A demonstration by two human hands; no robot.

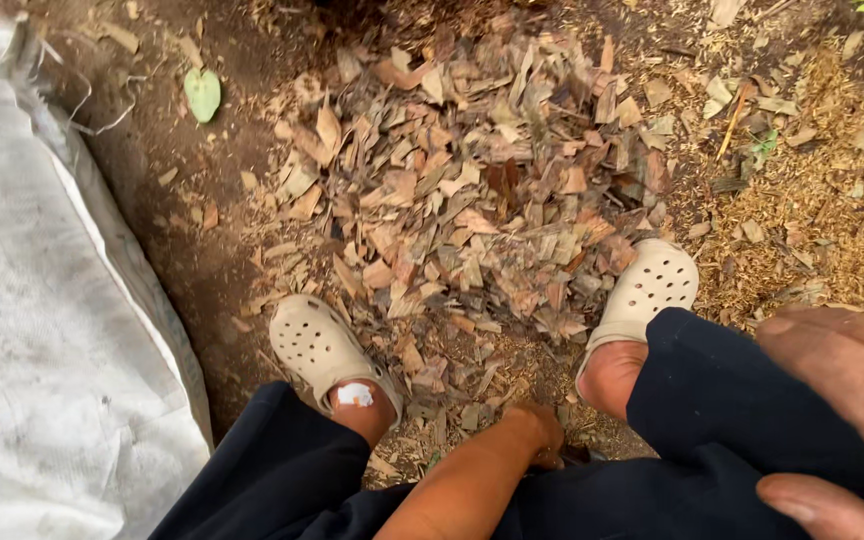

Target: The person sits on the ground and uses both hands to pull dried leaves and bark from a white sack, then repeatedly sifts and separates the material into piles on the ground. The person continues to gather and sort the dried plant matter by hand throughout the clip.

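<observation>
Leaves heaped on soil, spreading toward 12 o'clock from the left hand. Left hand low between the clogs, fingers curled down at the heap's near edge, grip hidden, cannot tell what is held. Right hand at 4 o'clock, spread flat on the knee, released, farther off. White sack at 9 o'clock.
</observation>
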